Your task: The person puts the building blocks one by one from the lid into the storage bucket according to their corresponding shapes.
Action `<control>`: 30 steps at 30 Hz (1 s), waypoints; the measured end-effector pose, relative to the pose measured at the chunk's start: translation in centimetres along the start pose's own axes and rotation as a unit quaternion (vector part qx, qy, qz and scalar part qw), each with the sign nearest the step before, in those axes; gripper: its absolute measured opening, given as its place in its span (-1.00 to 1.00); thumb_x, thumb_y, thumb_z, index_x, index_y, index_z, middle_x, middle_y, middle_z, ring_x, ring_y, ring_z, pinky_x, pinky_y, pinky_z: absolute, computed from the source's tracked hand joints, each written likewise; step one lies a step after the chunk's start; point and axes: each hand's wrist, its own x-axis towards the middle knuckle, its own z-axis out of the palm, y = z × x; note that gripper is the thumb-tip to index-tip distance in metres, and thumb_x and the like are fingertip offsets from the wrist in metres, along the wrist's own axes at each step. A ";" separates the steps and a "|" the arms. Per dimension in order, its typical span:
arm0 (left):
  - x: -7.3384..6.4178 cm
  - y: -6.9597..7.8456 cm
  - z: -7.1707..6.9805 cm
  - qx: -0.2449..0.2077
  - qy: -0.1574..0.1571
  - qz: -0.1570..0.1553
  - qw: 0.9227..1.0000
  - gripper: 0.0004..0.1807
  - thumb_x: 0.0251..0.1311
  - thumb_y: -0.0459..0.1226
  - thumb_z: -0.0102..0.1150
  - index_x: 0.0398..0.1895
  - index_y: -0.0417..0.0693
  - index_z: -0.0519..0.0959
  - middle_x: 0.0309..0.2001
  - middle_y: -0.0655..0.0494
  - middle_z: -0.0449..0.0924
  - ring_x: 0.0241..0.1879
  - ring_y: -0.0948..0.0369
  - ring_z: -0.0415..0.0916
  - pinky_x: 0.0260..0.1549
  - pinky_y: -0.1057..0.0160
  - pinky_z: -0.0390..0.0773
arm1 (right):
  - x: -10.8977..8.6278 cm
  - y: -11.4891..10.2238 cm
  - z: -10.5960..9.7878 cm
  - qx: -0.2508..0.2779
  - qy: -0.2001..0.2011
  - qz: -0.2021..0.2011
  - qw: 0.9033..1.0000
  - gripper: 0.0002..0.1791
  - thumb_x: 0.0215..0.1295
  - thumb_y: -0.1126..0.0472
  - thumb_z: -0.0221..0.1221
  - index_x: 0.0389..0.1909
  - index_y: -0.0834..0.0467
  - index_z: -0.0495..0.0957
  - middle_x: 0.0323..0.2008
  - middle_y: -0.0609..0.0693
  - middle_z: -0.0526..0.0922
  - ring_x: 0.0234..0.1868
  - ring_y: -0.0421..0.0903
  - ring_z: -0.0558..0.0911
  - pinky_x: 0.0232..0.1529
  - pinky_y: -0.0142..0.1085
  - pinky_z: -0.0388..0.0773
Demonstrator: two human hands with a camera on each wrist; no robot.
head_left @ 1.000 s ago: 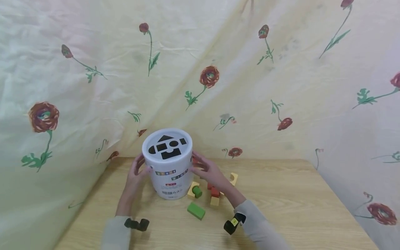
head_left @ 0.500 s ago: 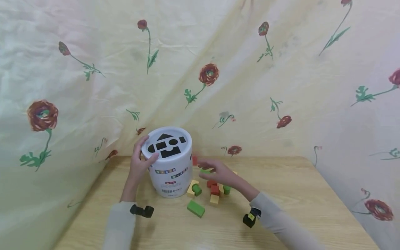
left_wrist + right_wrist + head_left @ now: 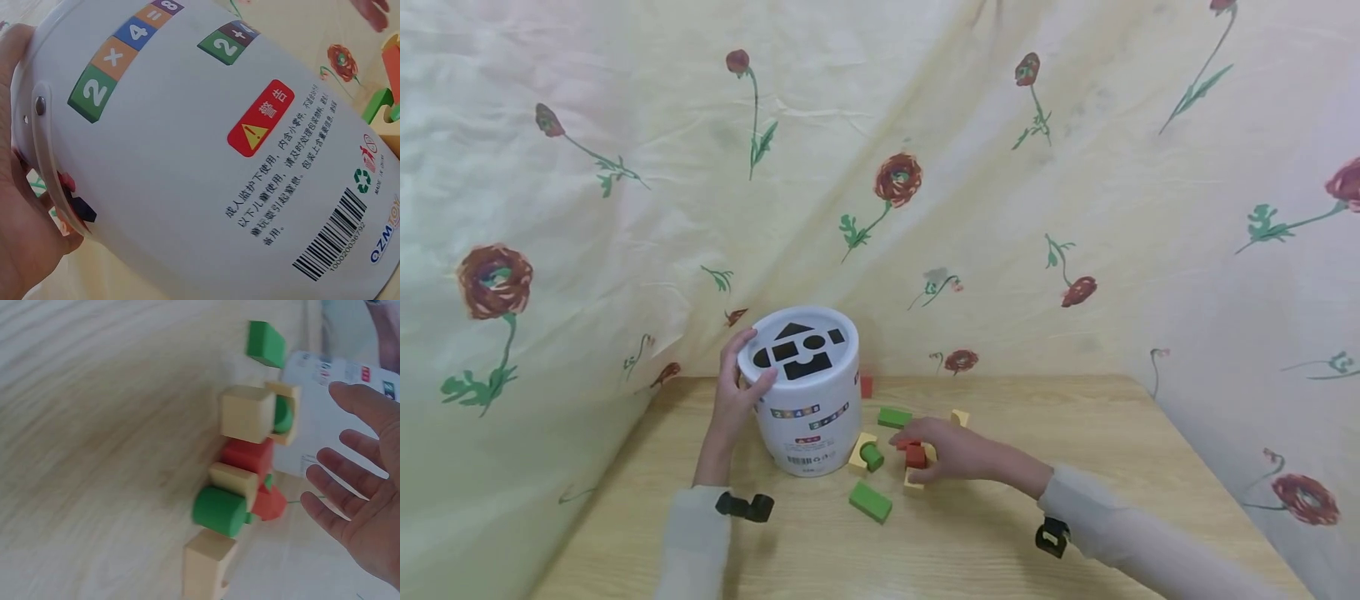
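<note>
A white bucket stands on the table, its lid cut with several dark shaped holes. My left hand holds it by the left of the upper rim, thumb at the lid's front edge and fingers farther back. My right hand is over the pile of wooden blocks, fingers spread and nothing gripped. Under or beside it are a red block, a pale cube and a green cylinder. The right palm partly hides the pile in the head view.
Near the bucket's base lie a yellow notched block with a small green cylinder, and a green rectangular block. Another green block and a red piece lie farther back. A flowered cloth hangs behind the table.
My right hand has let go of the bucket's side and moved right and down to the blocks. My left hand has shifted up from the bucket's side to its rim.
</note>
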 end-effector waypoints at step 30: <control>0.3 0.0 0.0 -0.007 -0.005 -0.001 1.000 -0.23 0.29 -0.20 0.22 0.55 0.15 0.17 0.55 0.14 -0.01 0.48 0.05 0.08 0.45 -0.25 0.20 | -1.3 1.9 3.1 -0.123 0.038 -0.062 0.990 -0.60 0.05 0.16 0.47 -0.04 0.13 0.71 -0.13 -0.08 0.66 -0.16 -0.27 0.47 -0.08 -0.39 0.54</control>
